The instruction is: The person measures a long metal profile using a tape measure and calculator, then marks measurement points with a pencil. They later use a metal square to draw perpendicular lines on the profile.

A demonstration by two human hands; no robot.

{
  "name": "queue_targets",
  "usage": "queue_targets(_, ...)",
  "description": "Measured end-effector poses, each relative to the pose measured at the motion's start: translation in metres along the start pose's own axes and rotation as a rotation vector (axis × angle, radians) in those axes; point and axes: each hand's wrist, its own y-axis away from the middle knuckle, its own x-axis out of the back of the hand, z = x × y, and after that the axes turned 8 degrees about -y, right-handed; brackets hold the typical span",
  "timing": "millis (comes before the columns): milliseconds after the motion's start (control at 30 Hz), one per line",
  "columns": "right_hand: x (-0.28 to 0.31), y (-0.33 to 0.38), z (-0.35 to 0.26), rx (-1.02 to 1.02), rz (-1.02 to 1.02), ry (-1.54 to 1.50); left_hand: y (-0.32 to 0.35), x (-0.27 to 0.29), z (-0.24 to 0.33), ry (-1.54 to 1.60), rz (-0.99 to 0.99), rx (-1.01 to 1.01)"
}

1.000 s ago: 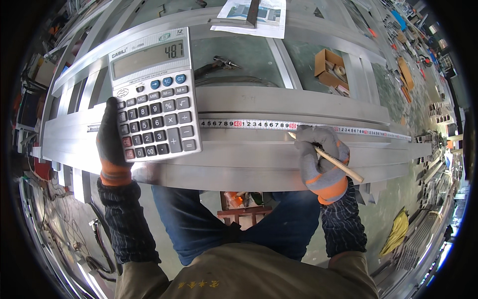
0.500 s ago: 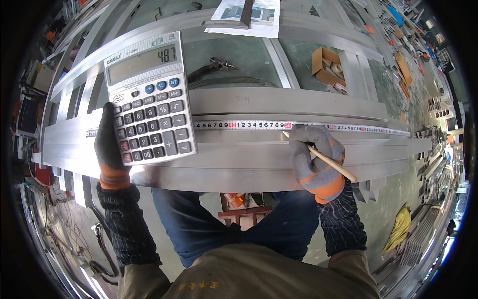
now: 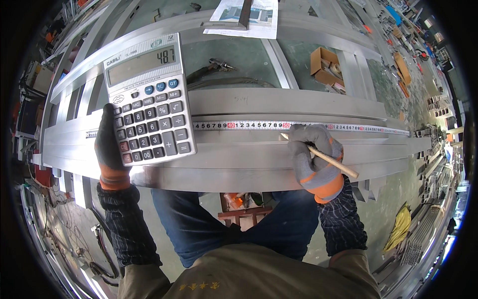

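Observation:
My left hand point(image 3: 110, 147), in a grey and orange work glove, grips a silver calculator point(image 3: 145, 102) by its left edge; its display and keys face me. The fingers behind it are hidden. In my gloved right hand point(image 3: 314, 159) a thin wooden pencil point(image 3: 334, 163) is pinched, its sharpened tip pointing left, just below the tape measure point(image 3: 244, 125). That white tape lies extended across the grey metal bars point(image 3: 234, 154), and part of it passes behind the calculator and the right hand.
A printed sheet point(image 3: 266, 20) lies beyond the bars, with a dark metal square point(image 3: 244, 17) on it. Past the bars sit a cardboard box point(image 3: 322, 70) of small items and a dark hand tool with a cable point(image 3: 211, 67). Metal profiles and yellow cloth point(image 3: 400, 224) lie at right.
The pencil and right hand have shifted very slightly left. My left hand still holds the calculator in nearly the same place.

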Motion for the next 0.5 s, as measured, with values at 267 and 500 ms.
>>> queue_targets(267,0.003,-0.005,-0.011,-0.021,-0.012,0.059,-0.002,0.007,-0.009,0.060,0.076,0.052)
queue_targets(500,-0.008,-0.011,-0.031,-0.190,0.196,-0.316,0.002,0.012,-0.007,-0.718,0.007,-0.405)
